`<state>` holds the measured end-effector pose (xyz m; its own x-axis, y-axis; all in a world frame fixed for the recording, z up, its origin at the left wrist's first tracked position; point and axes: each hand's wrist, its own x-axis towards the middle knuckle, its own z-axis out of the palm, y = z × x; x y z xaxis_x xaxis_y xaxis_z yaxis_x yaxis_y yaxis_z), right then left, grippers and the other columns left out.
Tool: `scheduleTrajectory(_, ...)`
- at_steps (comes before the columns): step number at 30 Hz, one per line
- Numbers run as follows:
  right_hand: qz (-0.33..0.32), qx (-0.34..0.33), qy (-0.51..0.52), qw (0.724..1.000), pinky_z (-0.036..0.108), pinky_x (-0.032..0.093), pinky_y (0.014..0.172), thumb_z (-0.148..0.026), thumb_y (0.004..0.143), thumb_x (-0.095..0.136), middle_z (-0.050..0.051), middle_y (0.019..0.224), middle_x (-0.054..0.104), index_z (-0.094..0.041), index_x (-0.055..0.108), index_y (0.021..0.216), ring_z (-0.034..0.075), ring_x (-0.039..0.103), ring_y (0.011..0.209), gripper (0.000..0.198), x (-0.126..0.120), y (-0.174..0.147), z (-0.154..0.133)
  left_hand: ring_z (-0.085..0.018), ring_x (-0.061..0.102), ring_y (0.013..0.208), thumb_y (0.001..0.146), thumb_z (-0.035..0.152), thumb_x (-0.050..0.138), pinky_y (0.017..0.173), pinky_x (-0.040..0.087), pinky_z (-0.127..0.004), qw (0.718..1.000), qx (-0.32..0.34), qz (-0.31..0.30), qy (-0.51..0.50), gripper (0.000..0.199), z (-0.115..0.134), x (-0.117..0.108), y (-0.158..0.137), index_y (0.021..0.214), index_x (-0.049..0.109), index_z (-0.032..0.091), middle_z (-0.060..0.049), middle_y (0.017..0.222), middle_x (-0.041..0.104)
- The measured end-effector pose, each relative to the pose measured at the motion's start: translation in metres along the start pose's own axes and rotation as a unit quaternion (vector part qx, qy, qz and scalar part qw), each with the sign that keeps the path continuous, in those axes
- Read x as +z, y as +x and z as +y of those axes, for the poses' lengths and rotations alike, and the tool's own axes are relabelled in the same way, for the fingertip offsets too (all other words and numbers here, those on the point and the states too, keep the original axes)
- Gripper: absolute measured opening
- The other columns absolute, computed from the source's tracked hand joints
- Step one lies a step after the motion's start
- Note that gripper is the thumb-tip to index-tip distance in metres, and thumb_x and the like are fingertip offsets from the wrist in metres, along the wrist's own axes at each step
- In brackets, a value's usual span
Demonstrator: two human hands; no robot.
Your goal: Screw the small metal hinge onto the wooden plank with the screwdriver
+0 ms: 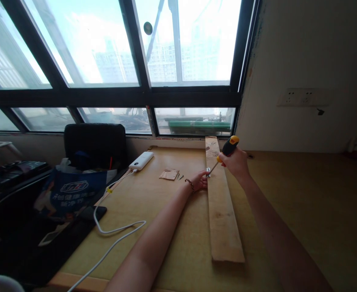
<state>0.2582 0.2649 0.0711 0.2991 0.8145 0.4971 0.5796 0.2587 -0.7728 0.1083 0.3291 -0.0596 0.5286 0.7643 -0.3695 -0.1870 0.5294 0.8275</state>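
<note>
A long wooden plank [223,215] lies lengthwise on the wooden tabletop [302,211], reaching back to the window sill. My right hand [236,162] grips a screwdriver with a black and yellow handle [229,146], its tip angled down to a small metal fitting [208,170] on the plank's left edge. My left hand [200,180], with a bracelet on the wrist, pinches that fitting against the plank.
A small wood piece with loose screws [169,174] lies left of the plank. A white power bank [141,160] with a white cable [111,231] sits further left. A black chair [95,146] and a blue bag [71,190] stand beside the table's left edge.
</note>
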Motion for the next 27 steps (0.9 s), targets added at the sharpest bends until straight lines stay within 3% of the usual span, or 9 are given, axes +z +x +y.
scheduleTrajectory(9,-0.008,0.0,0.016,1.0,0.02,0.047,0.036,-0.034,0.064,0.067,0.004,0.068,0.065,-0.016,0.052,0.079,0.015,0.06,0.042,0.028,0.001,0.003,0.003,-0.015,0.061,0.054,0.075,0.026,0.054,0.057,0.051,-0.029,1.0,0.012,0.013,0.004,0.024,0.0,0.003,-0.002,0.096,0.052,0.015,-0.003,0.063,0.062)
scheduleTrajectory(13,-0.084,0.049,0.118,0.988,0.021,0.048,0.036,-0.027,0.061,0.069,0.006,0.071,0.067,-0.015,0.053,0.077,0.015,0.061,0.043,0.026,-0.005,0.007,0.004,-0.015,0.061,0.053,0.075,0.025,0.055,0.056,0.051,-0.03,1.0,0.016,0.007,0.005,0.024,0.0,0.001,-0.001,0.097,0.051,0.016,-0.003,0.065,0.062)
scheduleTrajectory(18,-0.19,0.092,0.251,0.945,0.022,0.053,0.047,-0.016,0.056,0.072,0.008,0.076,0.068,-0.013,0.055,0.074,0.017,0.065,0.057,0.024,-0.02,0.011,0.002,-0.016,0.062,0.056,0.075,0.024,0.056,0.056,0.052,-0.031,1.0,0.018,-0.001,0.001,0.024,0.0,0.0,0.0,0.097,0.05,0.017,-0.003,0.066,0.063)
scheduleTrajectory(20,-0.173,0.085,0.213,0.958,0.022,0.052,0.044,-0.019,0.055,0.074,0.007,0.069,0.068,-0.012,0.056,0.07,0.019,0.065,0.056,0.024,-0.021,0.011,0.003,-0.016,0.062,0.056,0.074,0.024,0.057,0.055,0.051,-0.03,1.0,0.021,-0.002,0.001,0.024,0.0,0.0,0.0,0.097,0.05,0.018,-0.003,0.066,0.063)
scheduleTrajectory(23,-0.083,0.027,0.078,0.993,0.022,0.048,0.037,-0.03,0.055,0.076,0.004,0.058,0.065,-0.015,0.056,0.067,0.019,0.063,0.048,0.029,-0.018,0.011,0.004,-0.016,0.062,0.055,0.073,0.026,0.058,0.055,0.051,-0.03,1.0,0.026,-0.003,0.0,0.025,-0.001,-0.001,0.001,0.095,0.051,0.017,-0.002,0.065,0.062)
scheduleTrajectory(27,-0.008,-0.03,-0.013,0.999,0.024,0.049,0.041,-0.04,0.055,0.075,0.004,0.062,0.065,-0.017,0.054,0.07,0.019,0.063,0.048,0.034,-0.011,0.007,0.001,-0.015,0.061,0.054,0.073,0.027,0.059,0.056,0.051,-0.03,0.999,0.039,-0.012,0.001,0.026,-0.003,-0.002,0.001,0.095,0.05,0.018,-0.002,0.065,0.062)
